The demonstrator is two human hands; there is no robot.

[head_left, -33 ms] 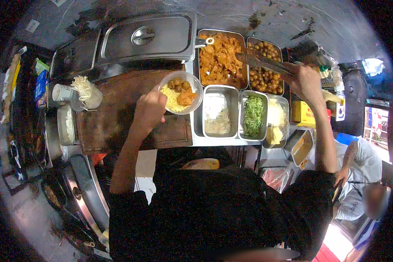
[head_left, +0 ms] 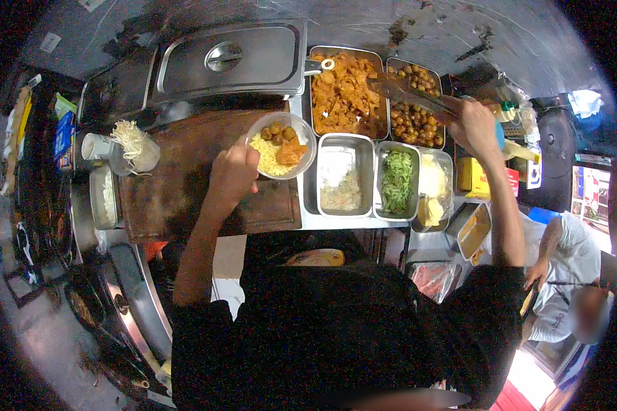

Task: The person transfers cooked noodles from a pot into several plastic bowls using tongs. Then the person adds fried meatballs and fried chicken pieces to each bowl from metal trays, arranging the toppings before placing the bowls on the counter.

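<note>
My left hand (head_left: 232,172) grips the near-left side of a clear plastic bowl (head_left: 312,152) over the edge of the brown cutting board (head_left: 185,178). In the bowl lie yellow noodles or rice (head_left: 267,159), several small brown balls (head_left: 278,133) and a piece of orange-coated food (head_left: 292,153). Closed around dark tongs (head_left: 425,101), my right hand (head_left: 474,127) hovers over the pan of glossy brown balls (head_left: 418,128). The tongs' tips reach toward the neighbouring steel pan of orange-coated pieces (head_left: 345,92); whether they pinch anything I cannot tell.
Nearer me stand a steel pan with pale shreds (head_left: 341,195), a pan of green shreds (head_left: 397,181) and a container of yellow slices (head_left: 430,212). A lidded steel pan (head_left: 267,61) stands at the back. White enoki-like strands (head_left: 131,140) sit left; a co-worker (head_left: 569,274) is at right.
My right hand and the tongs have shifted very slightly left. My left hand and the bowl hold nearly the same place.
</note>
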